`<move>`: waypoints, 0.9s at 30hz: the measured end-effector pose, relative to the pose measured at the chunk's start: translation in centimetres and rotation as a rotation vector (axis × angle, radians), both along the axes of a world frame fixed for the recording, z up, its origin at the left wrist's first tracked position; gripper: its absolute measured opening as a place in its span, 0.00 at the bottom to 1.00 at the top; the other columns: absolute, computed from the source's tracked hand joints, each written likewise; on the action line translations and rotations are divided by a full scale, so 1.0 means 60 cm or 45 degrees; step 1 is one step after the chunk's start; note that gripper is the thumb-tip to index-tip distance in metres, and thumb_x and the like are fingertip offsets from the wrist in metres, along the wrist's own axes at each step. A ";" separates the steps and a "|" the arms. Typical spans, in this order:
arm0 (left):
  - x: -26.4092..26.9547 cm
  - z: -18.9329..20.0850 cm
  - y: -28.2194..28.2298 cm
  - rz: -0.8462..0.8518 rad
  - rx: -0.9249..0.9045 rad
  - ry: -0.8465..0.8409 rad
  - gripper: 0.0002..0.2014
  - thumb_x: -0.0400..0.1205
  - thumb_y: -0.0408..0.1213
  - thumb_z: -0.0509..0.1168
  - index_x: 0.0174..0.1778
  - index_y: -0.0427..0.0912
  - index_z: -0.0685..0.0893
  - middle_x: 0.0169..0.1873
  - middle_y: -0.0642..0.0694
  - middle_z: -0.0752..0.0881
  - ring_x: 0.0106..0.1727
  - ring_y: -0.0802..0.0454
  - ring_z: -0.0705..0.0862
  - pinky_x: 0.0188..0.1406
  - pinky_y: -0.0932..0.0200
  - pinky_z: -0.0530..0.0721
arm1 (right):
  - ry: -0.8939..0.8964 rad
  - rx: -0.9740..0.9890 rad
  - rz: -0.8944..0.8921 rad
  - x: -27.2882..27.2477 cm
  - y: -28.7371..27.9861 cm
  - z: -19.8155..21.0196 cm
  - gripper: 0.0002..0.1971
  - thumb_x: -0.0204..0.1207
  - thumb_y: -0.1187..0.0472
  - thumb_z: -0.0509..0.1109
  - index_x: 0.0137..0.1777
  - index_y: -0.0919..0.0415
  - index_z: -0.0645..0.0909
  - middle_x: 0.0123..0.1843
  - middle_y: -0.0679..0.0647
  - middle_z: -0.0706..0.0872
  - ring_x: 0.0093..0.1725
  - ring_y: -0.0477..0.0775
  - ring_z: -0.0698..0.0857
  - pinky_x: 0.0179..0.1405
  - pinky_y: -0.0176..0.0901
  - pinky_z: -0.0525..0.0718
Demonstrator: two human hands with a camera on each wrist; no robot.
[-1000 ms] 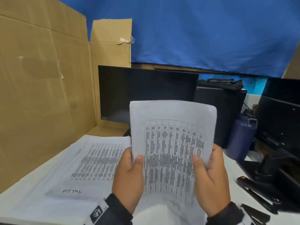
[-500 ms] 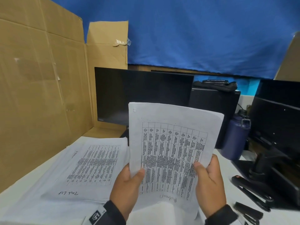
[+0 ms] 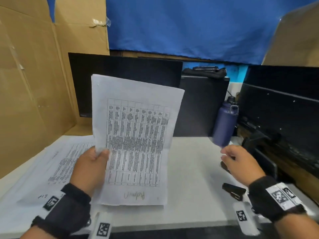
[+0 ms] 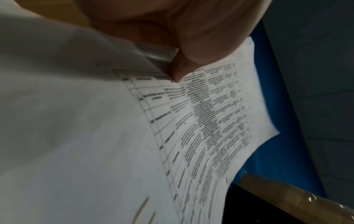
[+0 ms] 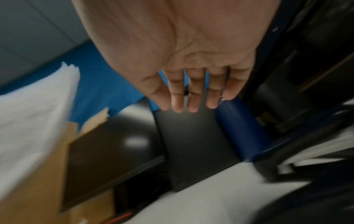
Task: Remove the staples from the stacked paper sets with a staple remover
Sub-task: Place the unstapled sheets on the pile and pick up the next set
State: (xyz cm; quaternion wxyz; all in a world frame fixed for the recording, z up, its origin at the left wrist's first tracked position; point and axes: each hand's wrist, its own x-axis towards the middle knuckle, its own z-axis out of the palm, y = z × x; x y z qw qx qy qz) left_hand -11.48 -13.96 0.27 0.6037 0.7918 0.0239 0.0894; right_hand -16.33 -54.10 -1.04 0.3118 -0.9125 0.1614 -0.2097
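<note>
The paper set (image 3: 136, 140) is a thin bundle of white sheets held upright above the tabletop (image 3: 193, 169), its lower edge near the person. The front sheet carries a printed table, many narrow columns of small dense text, too fine to read. Below the table a handwritten word reads "Admin", upside down from the head view. The top left corner shows a small mark; whether that is a staple I cannot tell.

The left hand (image 3: 89, 169) pinches the set at its left edge, thumb (image 4: 178, 71) on the front sheet and fingers behind. The right hand (image 3: 241, 163) hovers apart from the paper, fingers (image 5: 178, 97) straight and slightly spread, holding nothing.

A flat stack of papers (image 3: 63, 163) lies at left on the tabletop, with illegible handwriting near its close edge. A black tool (image 3: 233, 190) lies by the right wrist; blurred, I cannot tell what it is.
</note>
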 end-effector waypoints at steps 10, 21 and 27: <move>-0.009 -0.015 -0.010 -0.140 0.292 0.068 0.17 0.89 0.47 0.61 0.44 0.41 0.88 0.39 0.37 0.93 0.45 0.31 0.92 0.51 0.31 0.90 | 0.562 -0.062 -0.119 0.017 -0.143 -0.106 0.12 0.86 0.55 0.64 0.65 0.58 0.79 0.59 0.61 0.86 0.60 0.62 0.83 0.65 0.49 0.76; -0.030 -0.009 -0.024 -0.224 0.410 0.051 0.16 0.90 0.43 0.62 0.42 0.36 0.83 0.30 0.36 0.83 0.32 0.42 0.80 0.38 0.52 0.77 | -0.371 1.976 -0.016 -0.072 -0.081 0.019 0.17 0.77 0.59 0.72 0.65 0.60 0.82 0.50 0.57 0.85 0.42 0.53 0.81 0.43 0.44 0.77; -0.059 0.003 -0.055 -0.254 0.559 -0.017 0.12 0.89 0.42 0.64 0.39 0.47 0.86 0.30 0.38 0.87 0.33 0.44 0.85 0.35 0.53 0.77 | -0.412 2.264 0.257 -0.107 -0.012 0.079 0.19 0.69 0.52 0.74 0.57 0.61 0.86 0.43 0.54 0.86 0.40 0.53 0.81 0.47 0.42 0.75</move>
